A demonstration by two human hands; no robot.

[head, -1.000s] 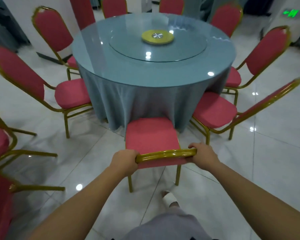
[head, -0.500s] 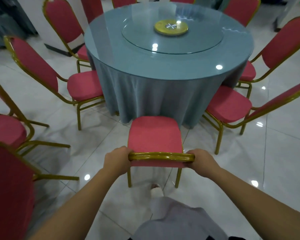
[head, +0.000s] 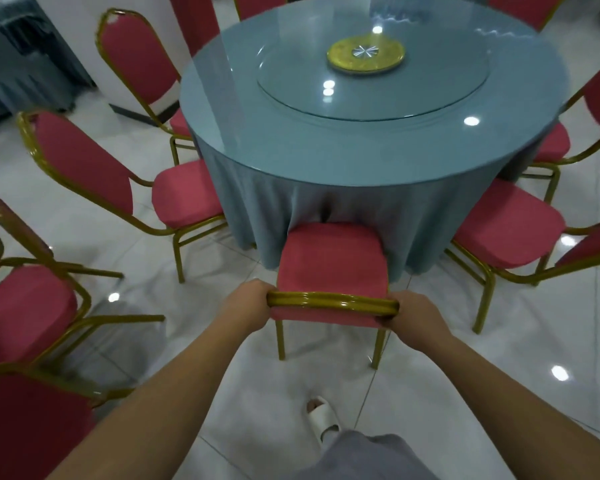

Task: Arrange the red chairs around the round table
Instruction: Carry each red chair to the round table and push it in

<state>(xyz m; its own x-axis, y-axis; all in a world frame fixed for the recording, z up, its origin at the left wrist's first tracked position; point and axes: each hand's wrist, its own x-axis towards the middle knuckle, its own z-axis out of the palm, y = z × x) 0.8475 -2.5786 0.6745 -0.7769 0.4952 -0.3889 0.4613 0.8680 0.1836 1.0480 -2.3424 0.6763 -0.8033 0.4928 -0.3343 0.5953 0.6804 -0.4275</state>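
The tiled floor (head: pixel 551 323) bears the round table (head: pixel 326 150) and red chairs (head: pixel 184 192).

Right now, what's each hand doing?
Left hand: gripping the red chair's gold backrest rail.
Right hand: gripping the same rail's other end.

Middle chair (head: pixel 329 258) was jammed into the tablecloth (head: pixel 361 209), nowhere forward. Open floor (head: pixel 222 282) separated it from the left chair (head: pixel 187 195) and right chair (head: pixel 506 226); spare chairs (head: pixel 25 306) crowded the near left.

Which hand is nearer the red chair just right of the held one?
Right. The right hand grips the backrest end of the held chair toward the neighbouring chair; the left hand grips the opposite end, farther off.
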